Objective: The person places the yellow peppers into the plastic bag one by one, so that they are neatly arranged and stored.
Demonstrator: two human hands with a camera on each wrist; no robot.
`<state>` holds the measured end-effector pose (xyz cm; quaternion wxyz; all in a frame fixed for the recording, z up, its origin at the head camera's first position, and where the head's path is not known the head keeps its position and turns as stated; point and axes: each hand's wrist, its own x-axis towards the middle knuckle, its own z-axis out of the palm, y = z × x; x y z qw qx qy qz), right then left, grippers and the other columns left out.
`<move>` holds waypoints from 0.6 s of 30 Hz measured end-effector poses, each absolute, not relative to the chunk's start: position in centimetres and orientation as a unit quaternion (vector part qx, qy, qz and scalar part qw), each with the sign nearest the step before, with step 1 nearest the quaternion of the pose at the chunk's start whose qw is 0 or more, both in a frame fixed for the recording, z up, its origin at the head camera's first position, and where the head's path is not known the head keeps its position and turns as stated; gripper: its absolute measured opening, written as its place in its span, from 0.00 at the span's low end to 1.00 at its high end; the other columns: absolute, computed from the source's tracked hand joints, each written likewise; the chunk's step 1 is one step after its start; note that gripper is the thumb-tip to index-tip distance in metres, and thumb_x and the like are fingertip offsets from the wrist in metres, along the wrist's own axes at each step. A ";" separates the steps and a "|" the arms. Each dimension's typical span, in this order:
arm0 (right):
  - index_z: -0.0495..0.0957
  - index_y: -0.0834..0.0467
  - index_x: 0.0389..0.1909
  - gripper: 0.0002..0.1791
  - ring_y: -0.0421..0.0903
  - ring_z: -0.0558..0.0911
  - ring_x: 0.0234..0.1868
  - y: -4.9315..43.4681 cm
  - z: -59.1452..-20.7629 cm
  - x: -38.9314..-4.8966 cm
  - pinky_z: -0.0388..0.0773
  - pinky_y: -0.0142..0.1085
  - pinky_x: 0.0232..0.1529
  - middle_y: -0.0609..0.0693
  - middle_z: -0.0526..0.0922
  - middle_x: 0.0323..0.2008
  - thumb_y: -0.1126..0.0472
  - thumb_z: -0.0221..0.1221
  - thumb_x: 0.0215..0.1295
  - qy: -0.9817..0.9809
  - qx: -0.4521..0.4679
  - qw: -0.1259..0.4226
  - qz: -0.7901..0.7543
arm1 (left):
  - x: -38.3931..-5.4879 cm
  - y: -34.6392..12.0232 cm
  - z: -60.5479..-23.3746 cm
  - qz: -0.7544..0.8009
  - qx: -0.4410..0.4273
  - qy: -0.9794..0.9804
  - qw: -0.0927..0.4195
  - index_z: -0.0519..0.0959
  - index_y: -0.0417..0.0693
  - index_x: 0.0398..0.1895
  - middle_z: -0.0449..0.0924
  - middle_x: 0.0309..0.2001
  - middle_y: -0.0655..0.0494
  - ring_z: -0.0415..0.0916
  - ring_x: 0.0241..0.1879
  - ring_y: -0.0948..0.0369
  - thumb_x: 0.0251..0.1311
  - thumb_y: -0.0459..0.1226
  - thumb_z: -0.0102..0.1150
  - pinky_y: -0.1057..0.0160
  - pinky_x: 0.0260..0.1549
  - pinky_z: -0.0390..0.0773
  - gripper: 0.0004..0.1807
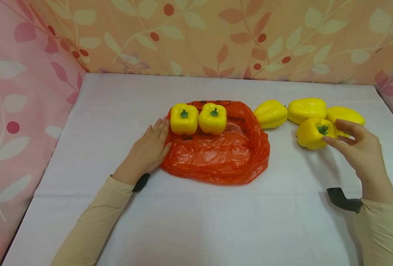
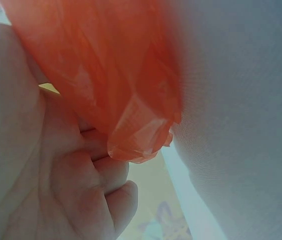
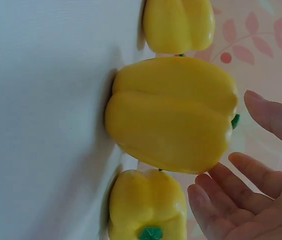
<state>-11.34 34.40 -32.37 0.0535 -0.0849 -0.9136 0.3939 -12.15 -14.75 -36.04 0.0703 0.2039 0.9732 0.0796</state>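
An orange-red plastic bag (image 1: 213,151) lies flattened on the table. Two yellow bell peppers stand on its far part, stems up: the left pepper (image 1: 184,127) and the right pepper (image 1: 213,125). My left hand (image 1: 150,146) rests along the bag's left edge with extended fingers; the left wrist view has the bag's folded plastic (image 2: 131,90) against them. My right hand (image 1: 362,147) is at a yellow bell pepper (image 1: 311,135), thumb and fingers spread around its green stem end. In the right wrist view a gap shows between the thumb (image 3: 275,117) and this pepper (image 3: 173,115).
Behind and beside the right hand's pepper are more yellow peppers: one at the bag's right edge (image 1: 271,114), one in the middle (image 1: 306,111) and one at the right (image 1: 346,115). A floral curtain (image 1: 196,40) borders the white-covered table (image 1: 216,221).
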 end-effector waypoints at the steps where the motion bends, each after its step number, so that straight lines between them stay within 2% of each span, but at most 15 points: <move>1: 0.62 0.61 0.68 0.35 0.30 0.67 0.54 34.5 -32.5 -11.4 0.66 0.12 0.44 0.48 0.69 0.63 0.56 0.62 0.62 -0.914 -0.084 0.051 0.394 | -12.2 -14.7 -36.0 0.080 0.204 0.973 0.070 0.43 0.29 0.71 0.42 0.72 0.37 0.38 0.72 0.47 0.70 0.42 0.41 0.48 0.68 0.45 0.36; 6: 0.61 0.63 0.68 0.37 0.28 0.68 0.50 34.7 -32.8 -11.6 0.66 0.11 0.40 0.48 0.69 0.60 0.56 0.63 0.61 -0.915 -0.089 0.040 0.392 | -12.2 -14.7 -36.0 0.079 0.204 0.973 0.071 0.42 0.29 0.71 0.42 0.72 0.37 0.38 0.72 0.47 0.70 0.42 0.41 0.48 0.68 0.45 0.36; 9: 0.60 0.63 0.69 0.39 0.29 0.69 0.48 34.8 -33.0 -11.7 0.67 0.11 0.39 0.52 0.68 0.60 0.54 0.63 0.61 -0.920 -0.092 0.033 0.381 | -12.2 -14.7 -36.0 0.082 0.205 0.973 0.070 0.43 0.29 0.71 0.42 0.72 0.37 0.38 0.72 0.47 0.70 0.42 0.42 0.48 0.68 0.44 0.36; 14: 0.55 0.61 0.71 0.42 0.44 0.67 0.57 34.6 -33.1 -11.9 0.66 0.12 0.43 0.63 0.62 0.66 0.47 0.61 0.61 -0.933 -0.097 0.007 0.346 | -12.1 -14.8 -36.0 0.086 0.206 0.972 0.068 0.43 0.29 0.71 0.43 0.72 0.36 0.39 0.72 0.46 0.70 0.42 0.42 0.48 0.68 0.45 0.36; 16: 0.53 0.60 0.72 0.43 0.50 0.63 0.61 34.5 -33.1 -11.9 0.65 0.12 0.46 0.63 0.59 0.68 0.46 0.60 0.61 -0.935 -0.098 -0.001 0.340 | -12.1 -14.8 -36.0 0.085 0.205 0.973 0.069 0.43 0.29 0.71 0.43 0.72 0.37 0.39 0.72 0.47 0.70 0.42 0.42 0.48 0.68 0.45 0.36; 18: 0.52 0.60 0.72 0.44 0.51 0.61 0.64 34.4 -33.1 -11.9 0.63 0.13 0.50 0.62 0.57 0.69 0.48 0.60 0.62 -0.934 -0.092 -0.004 0.346 | -12.1 -14.8 -36.0 0.085 0.204 0.973 0.068 0.43 0.29 0.71 0.43 0.72 0.37 0.39 0.72 0.47 0.70 0.42 0.42 0.48 0.68 0.45 0.36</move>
